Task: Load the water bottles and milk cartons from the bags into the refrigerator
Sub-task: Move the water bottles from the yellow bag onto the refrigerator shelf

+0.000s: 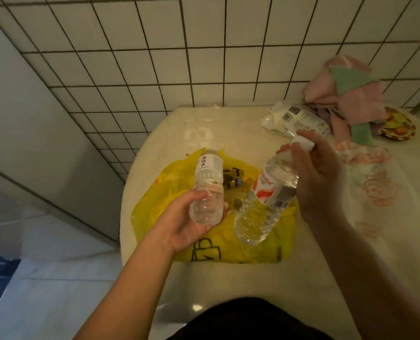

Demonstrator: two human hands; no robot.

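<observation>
My left hand (187,222) grips the base of a clear water bottle with a white label (207,182), its cap pointing away from me. My right hand (319,175) grips a larger clear water bottle with a red and white label (263,200) near its white cap, bottom tilted toward me. Both bottles hang above an open yellow plastic bag (155,204) lying on the pale counter (174,133). Small dark and yellow items (231,182) show inside the bag's mouth.
A white crumpled package with printed labels (295,119) lies at the counter's back. Pink and green cloths (346,94) pile against the tiled wall (179,45). A printed plastic bag (376,182) lies on the right. The counter's front edge is near my body.
</observation>
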